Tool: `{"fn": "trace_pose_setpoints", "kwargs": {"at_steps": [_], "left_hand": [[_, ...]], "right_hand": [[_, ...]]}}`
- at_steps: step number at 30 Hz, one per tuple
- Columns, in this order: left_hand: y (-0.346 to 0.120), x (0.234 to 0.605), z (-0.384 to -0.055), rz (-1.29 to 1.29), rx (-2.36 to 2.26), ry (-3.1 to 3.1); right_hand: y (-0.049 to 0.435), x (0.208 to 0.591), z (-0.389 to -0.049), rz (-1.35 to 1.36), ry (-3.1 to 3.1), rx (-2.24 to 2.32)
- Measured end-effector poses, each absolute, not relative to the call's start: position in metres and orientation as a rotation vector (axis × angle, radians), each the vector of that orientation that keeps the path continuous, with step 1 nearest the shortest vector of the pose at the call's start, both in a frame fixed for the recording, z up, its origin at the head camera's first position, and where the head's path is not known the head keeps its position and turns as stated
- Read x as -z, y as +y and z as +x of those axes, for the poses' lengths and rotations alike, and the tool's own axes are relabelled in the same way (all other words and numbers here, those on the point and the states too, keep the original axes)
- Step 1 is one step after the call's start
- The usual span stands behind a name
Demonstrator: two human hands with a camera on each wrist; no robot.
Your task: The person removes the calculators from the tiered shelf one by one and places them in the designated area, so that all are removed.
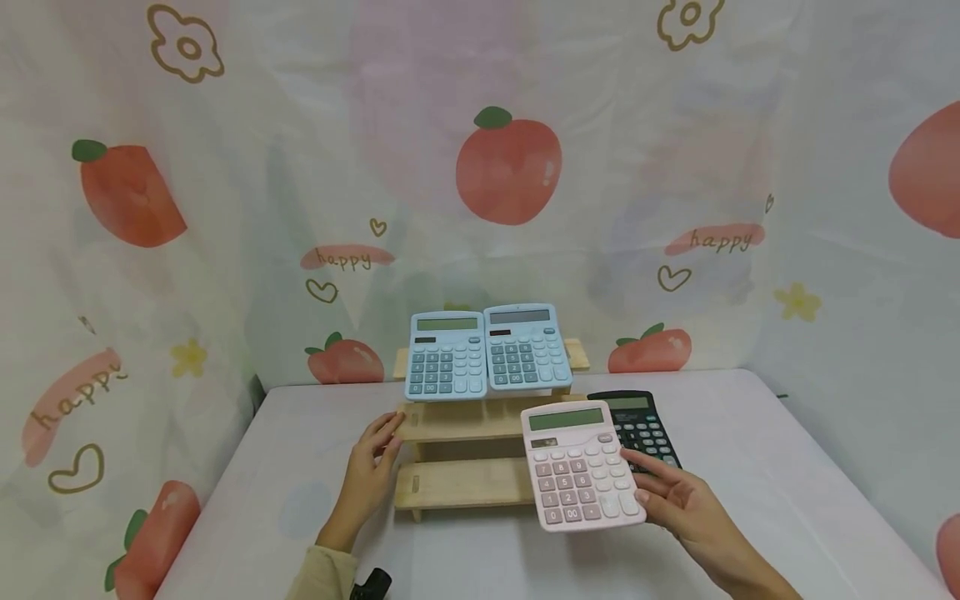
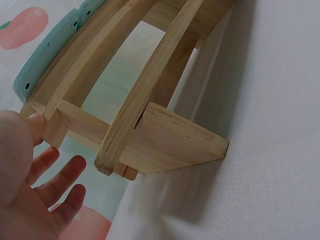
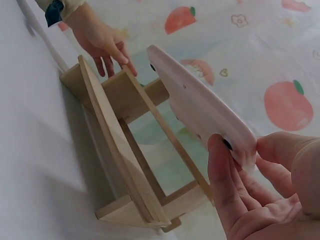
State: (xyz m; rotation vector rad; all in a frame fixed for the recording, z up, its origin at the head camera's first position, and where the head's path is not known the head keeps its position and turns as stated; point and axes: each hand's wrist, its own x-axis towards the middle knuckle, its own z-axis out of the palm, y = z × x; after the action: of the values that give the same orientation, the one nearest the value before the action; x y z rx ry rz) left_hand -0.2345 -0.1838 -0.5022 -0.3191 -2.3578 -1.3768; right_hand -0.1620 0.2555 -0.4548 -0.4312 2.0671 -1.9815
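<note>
A pink calculator is in my right hand, which pinches its right edge between thumb and fingers. It is raised in front of the right part of a tiered wooden rack. In the right wrist view the calculator's back shows, tilted, apart from the rack boards. My left hand holds the left end of the rack's middle board. In the left wrist view its other fingers hang off the wood. Two light blue calculators lean side by side on the top tier.
A black calculator stands behind the pink one at the rack's right, partly hidden. The rack rests on a white-covered table. A printed curtain closes the back and both sides. A black object is at my left sleeve.
</note>
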Motion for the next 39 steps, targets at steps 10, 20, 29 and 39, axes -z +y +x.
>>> {"fn": "trace_pose_setpoints", "kwargs": {"at_steps": [10, 20, 29, 39], "left_hand": [[-0.183, 0.500, -0.234, -0.310, 1.387, -2.370], [-0.186, 0.503, -0.234, -0.335, 1.405, -2.351], [-0.184, 0.503, -0.235, -0.341, 1.411, -2.342], [-0.185, 0.502, -0.235, -0.334, 1.418, -2.344]], "right_hand": [[0.271, 0.457, -0.162, -0.480, 2.084, 2.035], [0.284, 0.458, -0.165, -0.378, 2.114, 2.057], [0.299, 0.463, -0.169, -0.494, 2.010, 2.148], [0.315, 0.463, -0.176, -0.599, 1.945, 2.202]]}}
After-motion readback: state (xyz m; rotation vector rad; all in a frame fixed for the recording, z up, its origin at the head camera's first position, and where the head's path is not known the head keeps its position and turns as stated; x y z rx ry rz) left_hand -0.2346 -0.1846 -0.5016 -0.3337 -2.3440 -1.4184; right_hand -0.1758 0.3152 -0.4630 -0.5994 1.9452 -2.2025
